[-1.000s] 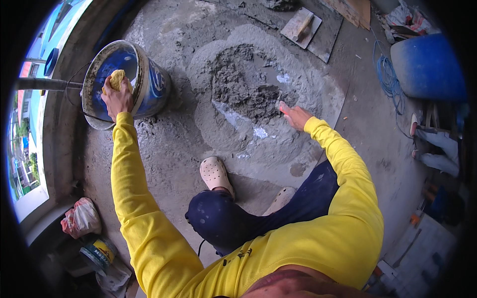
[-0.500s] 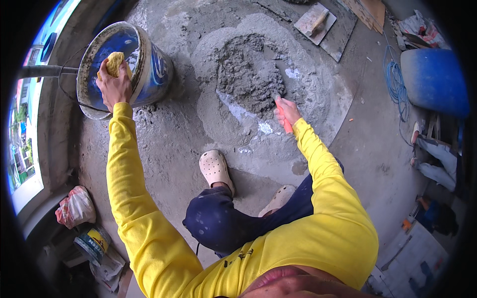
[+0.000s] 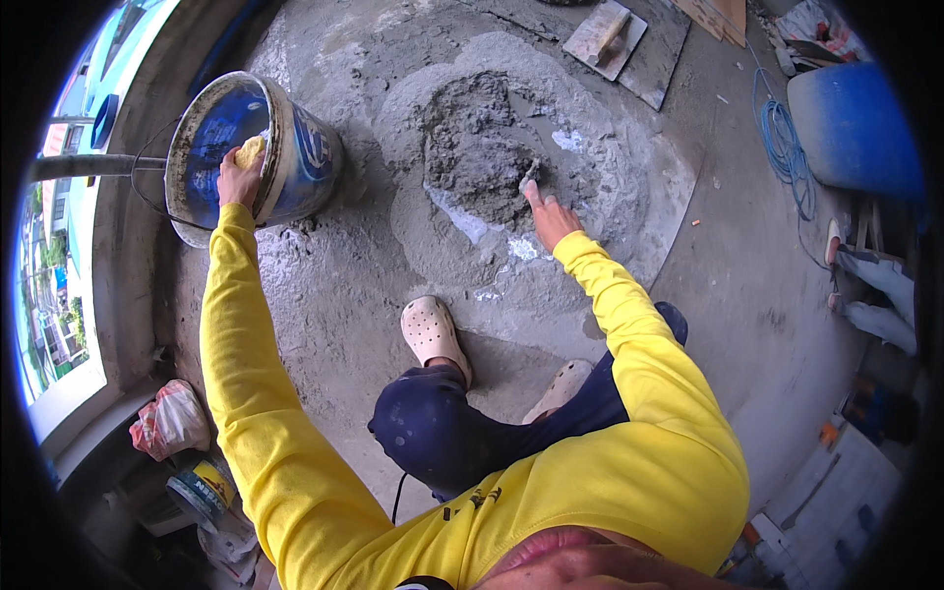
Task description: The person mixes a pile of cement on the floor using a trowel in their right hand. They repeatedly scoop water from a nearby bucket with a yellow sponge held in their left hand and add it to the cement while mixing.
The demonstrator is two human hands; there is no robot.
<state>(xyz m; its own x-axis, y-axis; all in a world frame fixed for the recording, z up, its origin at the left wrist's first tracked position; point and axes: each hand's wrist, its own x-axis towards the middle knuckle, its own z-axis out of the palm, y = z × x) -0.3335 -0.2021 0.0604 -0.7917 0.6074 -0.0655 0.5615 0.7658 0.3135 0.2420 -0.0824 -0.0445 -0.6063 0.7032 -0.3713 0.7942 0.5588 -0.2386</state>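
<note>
At the upper left of the frame, the left hand [image 3: 239, 182] is inside the mouth of the blue bucket [image 3: 317, 162], with its fingers curled around a yellow sponge [image 3: 250, 151], near the right side of the rim. In the upper middle, the right hand [image 3: 553, 218] is closed on a small hand tool [image 3: 532, 171]; only its grey end shows, at the lower right edge of the dark wet mortar [image 3: 477, 147], and the palm covers the rest. The mortar lies as a rough heap on the floor, with a paler, smoother band around it. What could go wrong, in my opinion: both arms are stretched to far-apart places, so the eyes can hardly guard both, and the tool could slip in a wet grip or push mortar out over the pale band. If the left wrist presses on the bucket's rim, the bucket could tip; I cannot tell how much is inside it. A soaked sponge, squeezed too hard, could drip on the floor and make it slippery near the pale clog [image 3: 433, 334], which stands just below the mortar. The float [image 3: 605, 37], at the upper right, lies apart from both hands.
</note>
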